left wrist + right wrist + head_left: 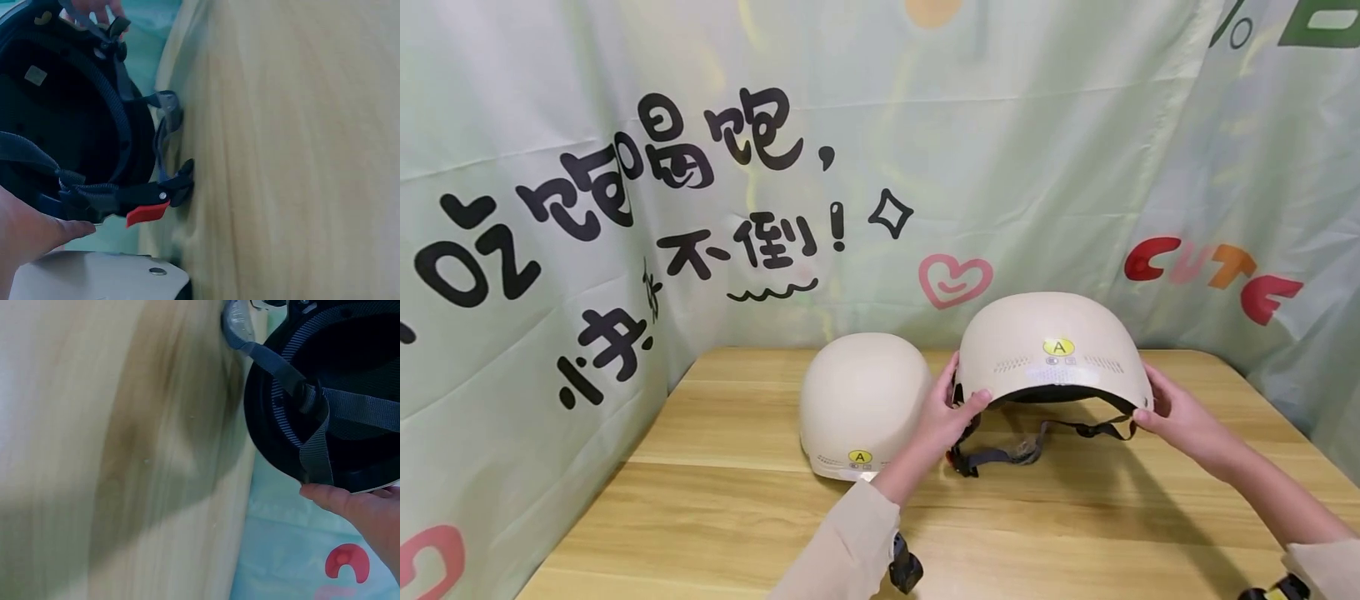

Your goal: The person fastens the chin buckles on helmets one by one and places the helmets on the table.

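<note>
The person's left hand [946, 408] and right hand [1183, 417] grip a cream half-shell helmet [1037, 321] with yellow "A" sticker [1059, 347], black lining [62, 125] and grey straps [365, 410], above the wooden table [715, 508], right of another helmet [861, 396].

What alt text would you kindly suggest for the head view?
A person's left hand and right hand hold a pale helmet over a wooden table, its strap hanging beneath. A second pale helmet sits left of it, before a printed cloth.
</note>
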The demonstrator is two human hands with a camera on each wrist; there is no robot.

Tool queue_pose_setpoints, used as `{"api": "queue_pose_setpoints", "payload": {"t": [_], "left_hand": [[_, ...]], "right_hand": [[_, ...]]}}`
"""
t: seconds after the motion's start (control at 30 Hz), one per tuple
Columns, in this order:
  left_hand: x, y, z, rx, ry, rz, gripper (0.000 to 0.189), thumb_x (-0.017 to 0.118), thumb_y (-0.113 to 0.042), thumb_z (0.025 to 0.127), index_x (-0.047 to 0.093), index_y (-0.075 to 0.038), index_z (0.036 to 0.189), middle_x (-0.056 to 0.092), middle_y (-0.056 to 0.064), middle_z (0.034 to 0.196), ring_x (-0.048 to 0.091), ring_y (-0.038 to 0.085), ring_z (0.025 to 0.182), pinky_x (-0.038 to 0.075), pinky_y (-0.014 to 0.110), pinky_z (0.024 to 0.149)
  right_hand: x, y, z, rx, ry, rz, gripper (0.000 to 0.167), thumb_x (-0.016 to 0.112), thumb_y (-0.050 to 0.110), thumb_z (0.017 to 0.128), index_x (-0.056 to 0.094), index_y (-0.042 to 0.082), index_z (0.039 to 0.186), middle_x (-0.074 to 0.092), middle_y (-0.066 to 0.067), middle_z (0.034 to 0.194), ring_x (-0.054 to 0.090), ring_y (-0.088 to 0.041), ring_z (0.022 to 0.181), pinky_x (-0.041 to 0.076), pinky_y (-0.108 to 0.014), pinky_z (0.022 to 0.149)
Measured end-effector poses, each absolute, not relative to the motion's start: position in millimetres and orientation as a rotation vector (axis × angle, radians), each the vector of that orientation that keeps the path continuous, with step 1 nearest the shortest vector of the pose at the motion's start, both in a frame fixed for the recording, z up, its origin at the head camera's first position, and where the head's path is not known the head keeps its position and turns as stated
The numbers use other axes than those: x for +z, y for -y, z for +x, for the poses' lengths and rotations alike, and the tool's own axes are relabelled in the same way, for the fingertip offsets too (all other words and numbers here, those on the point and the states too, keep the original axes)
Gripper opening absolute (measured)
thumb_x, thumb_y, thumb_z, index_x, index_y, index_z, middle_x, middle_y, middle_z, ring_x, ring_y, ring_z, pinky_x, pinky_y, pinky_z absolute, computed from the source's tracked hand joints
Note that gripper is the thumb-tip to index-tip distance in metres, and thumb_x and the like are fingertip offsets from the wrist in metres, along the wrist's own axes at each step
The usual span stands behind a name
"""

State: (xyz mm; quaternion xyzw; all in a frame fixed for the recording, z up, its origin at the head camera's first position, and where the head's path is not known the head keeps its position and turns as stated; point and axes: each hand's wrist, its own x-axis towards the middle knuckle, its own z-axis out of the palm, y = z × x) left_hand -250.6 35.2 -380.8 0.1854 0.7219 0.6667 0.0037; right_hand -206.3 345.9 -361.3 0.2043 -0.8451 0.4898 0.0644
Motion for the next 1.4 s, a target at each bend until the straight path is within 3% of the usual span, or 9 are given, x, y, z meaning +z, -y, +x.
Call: {"api": "queue_pose_setpoints", "payload": {"t": [0.07,0.37,0.43,0.57,0.67,0.73,0.9,1.23,1.4], "left_hand": [[-382.1,-33.7,-248.6,2.049,-2.276,0.623,0.101,0.055,-0.076,0.070,0.019,-0.023,0.149,0.021,0.004,0.154,0.023,0.027,0.141,0.028,0.045,0.112],[-391.1,-29.4,-238.8,1.953,-2.310,0.744,0.100,0.054,-0.076,0.071,0.012,-0.029,0.149,0.017,0.000,0.156,0.019,0.024,0.142,0.026,0.048,0.112],[-394.5,-27.8,-237.5,1.940,-2.297,0.779,0.101,0.054,-0.075,0.071,0.009,-0.028,0.150,0.014,0.000,0.156,0.017,0.024,0.143,0.025,0.048,0.113],[-405.2,-22.9,-237.5,1.890,-2.280,0.865,0.106,0.053,-0.074,0.072,0.005,-0.022,0.151,0.010,0.003,0.157,0.014,0.024,0.144,0.023,0.048,0.113],[-414.1,-18.2,-237.3,1.838,-2.268,0.921,0.110,0.055,-0.073,0.070,0.001,-0.020,0.151,0.010,0.005,0.157,0.013,0.024,0.144,0.021,0.050,0.114],[-418.9,-15.1,-236.2,1.794,-2.278,0.937,0.111,0.057,-0.072,0.070,-0.002,-0.023,0.150,0.008,0.004,0.157,0.012,0.024,0.144,0.021,0.052,0.113],[-423.9,-10.0,-232.5,1.697,-2.317,0.908,0.111,0.064,-0.065,0.070,-0.005,-0.030,0.149,0.002,0.001,0.157,0.011,0.026,0.144,0.021,0.055,0.112],[-428.2,-10.4,-234.4,1.737,-2.247,0.967,0.112,0.069,-0.056,0.068,-0.003,-0.030,0.149,0.006,-0.002,0.157,0.010,0.022,0.144,0.022,0.049,0.113],[-434.2,-12.1,-236.4,1.793,-2.146,0.937,0.112,0.075,-0.034,0.071,-0.005,-0.028,0.149,0.002,0.002,0.157,0.016,0.025,0.142,0.032,0.040,0.109]], "right_hand": [[-363.0,-346.7,-204.4,1.460,2.573,0.594,0.072,0.050,0.010,0.094,0.004,-0.005,0.147,0.031,0.036,0.120,0.038,0.021,0.102,0.042,-0.006,0.074],[-366.0,-352.1,-195.8,1.338,2.705,0.532,0.084,0.061,0.000,0.085,0.004,-0.006,0.146,0.027,0.039,0.117,0.036,0.025,0.100,0.048,-0.014,0.068],[-368.0,-352.5,-193.7,1.327,2.718,0.547,0.087,0.063,0.000,0.082,0.004,-0.005,0.146,0.028,0.036,0.119,0.036,0.025,0.101,0.049,-0.014,0.069],[-373.0,-351.6,-188.7,1.262,2.715,0.600,0.097,0.069,-0.002,0.076,0.003,-0.004,0.147,0.029,0.017,0.138,0.032,0.027,0.105,0.042,-0.004,0.076],[-377.9,-347.6,-184.4,1.211,2.674,0.659,0.108,0.075,-0.004,0.069,0.002,0.001,0.148,0.022,0.020,0.144,0.030,0.027,0.108,0.033,0.003,0.081],[-382.0,-343.8,-181.9,1.206,2.634,0.689,0.113,0.078,-0.005,0.064,0.004,0.005,0.149,0.021,0.036,0.133,0.031,0.027,0.109,0.031,0.004,0.083],[-392.2,-336.2,-176.9,1.206,2.562,0.730,0.123,0.082,-0.005,0.057,0.004,0.012,0.150,0.020,0.037,0.135,0.029,0.026,0.115,0.028,0.005,0.086],[-409.1,-333.8,-171.9,1.208,2.523,0.667,0.127,0.085,-0.004,0.053,0.004,0.010,0.150,0.019,0.038,0.133,0.026,0.029,0.114,0.025,0.007,0.087],[-413.9,-332.1,-171.9,1.177,2.517,0.664,0.129,0.086,-0.002,0.051,0.004,0.008,0.150,0.018,0.039,0.132,0.024,0.029,0.115,0.023,0.007,0.087]]}}
